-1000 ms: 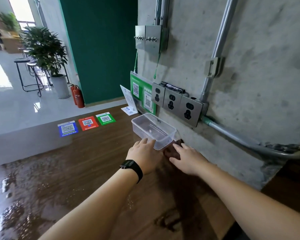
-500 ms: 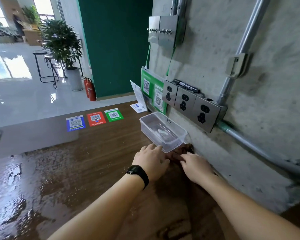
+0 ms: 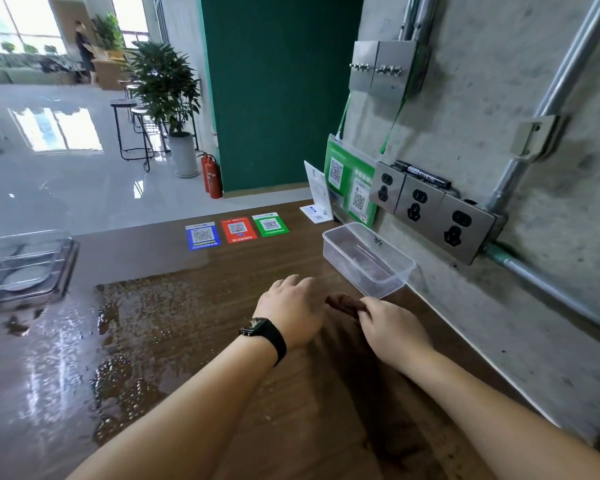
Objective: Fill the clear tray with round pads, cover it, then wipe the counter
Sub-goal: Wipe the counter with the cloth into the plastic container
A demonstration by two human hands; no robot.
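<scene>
right now both hands are meeting near the middle of the frame, low over the wet brown desk [image 3: 174, 341]. the right hand [image 3: 392, 325] is pinching a dark brown cloth [image 3: 343, 302] between its fingertips, holding it bunched just in front of the concrete wall [image 3: 499, 98]. the left hand [image 3: 291, 311], wearing a black watch [image 3: 262, 332] at the wrist, is lying palm down with fingers loosely curled beside the cloth's other end; whether it is gripping the cloth cannot be told. just above the hands, toward the right centre, a clear plastic box [image 3: 368, 259] is sitting open against the wall, below a row of metal sockets [image 3: 430, 213]. at the far left edge the clear tray [image 3: 25, 268] is resting on the desk with round pads [image 3: 21, 277] showing through it and a clear cover over it. three coloured qr cards [image 3: 236, 230] are lying flat at the desk's far edge, upper centre. water is pooling and beading across the left half of the desk.
</scene>
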